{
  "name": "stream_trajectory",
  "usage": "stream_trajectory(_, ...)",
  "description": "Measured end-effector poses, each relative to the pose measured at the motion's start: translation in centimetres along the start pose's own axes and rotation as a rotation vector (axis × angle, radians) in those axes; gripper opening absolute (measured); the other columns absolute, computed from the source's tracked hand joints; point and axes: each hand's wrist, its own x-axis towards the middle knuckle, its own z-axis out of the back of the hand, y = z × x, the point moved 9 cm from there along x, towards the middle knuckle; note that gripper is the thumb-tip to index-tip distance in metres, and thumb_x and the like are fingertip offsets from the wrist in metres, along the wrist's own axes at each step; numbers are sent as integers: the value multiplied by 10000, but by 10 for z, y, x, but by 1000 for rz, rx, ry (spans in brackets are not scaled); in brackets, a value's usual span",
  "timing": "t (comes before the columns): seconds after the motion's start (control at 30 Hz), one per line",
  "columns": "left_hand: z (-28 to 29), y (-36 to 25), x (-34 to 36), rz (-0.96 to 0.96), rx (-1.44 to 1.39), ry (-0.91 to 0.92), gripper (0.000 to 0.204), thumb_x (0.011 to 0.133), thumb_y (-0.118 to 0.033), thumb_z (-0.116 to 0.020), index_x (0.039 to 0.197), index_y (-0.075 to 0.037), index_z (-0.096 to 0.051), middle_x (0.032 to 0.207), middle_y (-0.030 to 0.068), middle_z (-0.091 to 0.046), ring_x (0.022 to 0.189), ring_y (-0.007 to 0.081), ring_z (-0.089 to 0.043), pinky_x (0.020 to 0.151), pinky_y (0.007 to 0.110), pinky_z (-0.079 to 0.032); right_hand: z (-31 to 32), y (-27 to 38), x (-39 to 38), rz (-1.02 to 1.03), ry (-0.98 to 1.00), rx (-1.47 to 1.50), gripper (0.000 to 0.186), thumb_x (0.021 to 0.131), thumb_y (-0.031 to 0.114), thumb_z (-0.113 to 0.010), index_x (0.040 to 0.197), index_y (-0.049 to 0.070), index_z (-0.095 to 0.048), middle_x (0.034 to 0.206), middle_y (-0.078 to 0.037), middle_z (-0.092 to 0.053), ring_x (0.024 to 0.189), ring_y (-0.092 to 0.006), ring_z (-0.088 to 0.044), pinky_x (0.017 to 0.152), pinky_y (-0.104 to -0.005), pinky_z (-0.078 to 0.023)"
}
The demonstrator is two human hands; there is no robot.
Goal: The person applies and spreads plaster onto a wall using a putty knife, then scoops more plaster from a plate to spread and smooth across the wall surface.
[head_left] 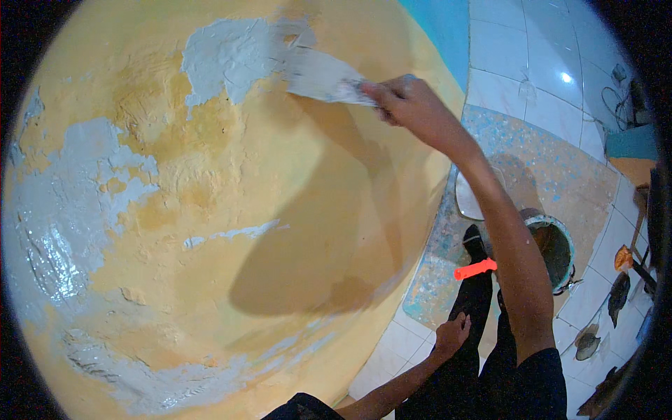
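Note:
My right hand [402, 105] reaches up to the yellow wall [301, 175], gripping a wide putty knife [325, 75]. The blade is smeared with pale putty and lies against the wall, blurred by motion. Just left of it is a thick patch of grey-white putty [227, 59]. My left hand [453, 334] hangs low beside my black trouser leg, its fingers loosely curled, with nothing visible in them. A bright orange handle [474, 269] shows in front of my leg; its other end is hidden behind my right forearm.
A putty-stained bucket [556, 245] stands on a paint-spattered board [518, 150] by my feet, partly behind my arm. A whitish rounded object [469, 196] lies there too. More wet putty [56, 259] covers the wall's left side. Tools and debris [619, 297] lie on the white tiles at right.

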Motion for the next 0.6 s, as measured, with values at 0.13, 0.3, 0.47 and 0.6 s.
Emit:
stream_trajectory(0.13,1,1,0,31,33,-28,279,954,-360,-544,853,-102,-578,558,171,-606,517,379,-626,459,497,-495,25,15,-13,65,-51,-57,482,982,417,-470,804,36,-707,634,-176,-620,595,-323,-621,640,-451,-494)
stream_trajectory(0.3,-2,3,-1,37,10,-33,272,954,-358,-543,872,-102,-582,561,178,-605,521,385,-624,463,505,-493,19,102,-1,617,-195,-243,439,981,388,-455,890,63,-736,743,-192,-660,726,-388,-643,684,-500,-516)
stream_trajectory(0.47,-3,5,0,41,43,-31,273,954,-367,-542,897,-102,-574,556,182,-600,520,395,-621,465,509,-492,23,63,29,432,-206,-326,443,975,398,-503,882,26,-725,671,-162,-626,630,-325,-599,626,-444,-486)
stream_trajectory(0.6,-3,2,4,10,-11,-16,287,955,-373,-541,885,-96,-568,553,185,-599,514,396,-619,464,507,-492,44,3,15,83,-170,-379,459,986,386,-510,897,-9,-724,623,-133,-615,529,-262,-563,575,-388,-462)
